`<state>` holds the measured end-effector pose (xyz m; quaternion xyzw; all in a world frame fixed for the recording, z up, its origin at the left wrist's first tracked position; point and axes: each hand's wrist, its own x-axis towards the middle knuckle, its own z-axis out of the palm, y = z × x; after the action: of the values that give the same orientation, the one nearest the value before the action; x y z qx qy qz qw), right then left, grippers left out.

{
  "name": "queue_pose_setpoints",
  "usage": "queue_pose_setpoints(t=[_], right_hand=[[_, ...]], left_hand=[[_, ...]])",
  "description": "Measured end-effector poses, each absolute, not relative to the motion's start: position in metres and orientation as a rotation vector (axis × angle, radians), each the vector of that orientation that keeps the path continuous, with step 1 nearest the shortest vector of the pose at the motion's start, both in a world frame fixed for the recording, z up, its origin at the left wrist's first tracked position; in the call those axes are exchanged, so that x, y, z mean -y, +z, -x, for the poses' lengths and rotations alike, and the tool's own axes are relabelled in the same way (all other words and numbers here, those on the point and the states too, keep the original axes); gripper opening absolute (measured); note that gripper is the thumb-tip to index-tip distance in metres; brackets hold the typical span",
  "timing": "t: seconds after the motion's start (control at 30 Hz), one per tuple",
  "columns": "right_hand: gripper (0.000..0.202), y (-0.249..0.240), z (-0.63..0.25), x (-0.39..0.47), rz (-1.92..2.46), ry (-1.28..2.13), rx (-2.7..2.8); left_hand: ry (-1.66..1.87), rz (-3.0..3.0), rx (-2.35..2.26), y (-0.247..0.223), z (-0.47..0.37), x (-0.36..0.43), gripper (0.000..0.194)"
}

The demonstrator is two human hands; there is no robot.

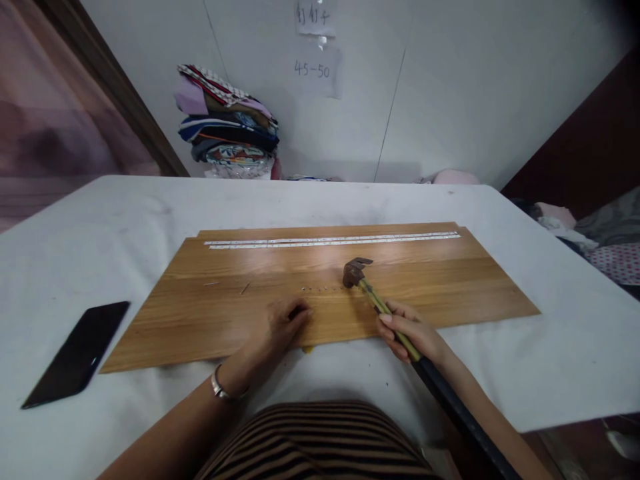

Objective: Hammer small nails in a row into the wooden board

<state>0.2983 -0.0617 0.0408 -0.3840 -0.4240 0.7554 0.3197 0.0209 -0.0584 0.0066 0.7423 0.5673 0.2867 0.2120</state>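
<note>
A wooden board [200, 320] lies across the white table. My right hand [407, 328] is wrapped round the yellow and black handle of a claw hammer [354, 272], whose rusty head is over the middle of the board. Just left of the hammer head, several small nails [319, 289] form a short row. My left hand [285, 320] rests on the board near its front edge, below the row's left end, with fingers curled; whether they hold anything is too small to tell. Two loose nails [245, 288] lie farther left.
Two white measuring strips [325, 241] run along the board's back part. A black flat device [77, 353] lies on the white table [550, 373] at the left. Folded cloths [230, 127] are stacked behind the table against the wall, and more fabric is at the right.
</note>
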Motion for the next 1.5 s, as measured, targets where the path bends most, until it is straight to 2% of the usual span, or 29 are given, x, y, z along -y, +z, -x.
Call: queue_pose_setpoints(t=[0.43,0.83,1.2,1.5], right_hand=[[0.034,0.035,-0.293,0.062,0.991,1.987,1.136],[0.022,0.041,-0.305,0.062,1.044,1.915,1.21],[0.025,0.042,-0.303,0.061,1.03,1.949,1.175],[0.028,0.035,-0.293,0.063,0.98,1.959,1.141]], left_hand=[[0.771,-2.128,-1.528,0.001,-0.017,0.06,0.01],[0.91,-2.194,-1.404,-0.008,-0.018,0.052,0.016],[0.915,-2.086,-1.545,-0.003,-0.02,0.056,0.006],[0.887,-2.128,-1.487,0.002,-0.018,0.058,0.01]])
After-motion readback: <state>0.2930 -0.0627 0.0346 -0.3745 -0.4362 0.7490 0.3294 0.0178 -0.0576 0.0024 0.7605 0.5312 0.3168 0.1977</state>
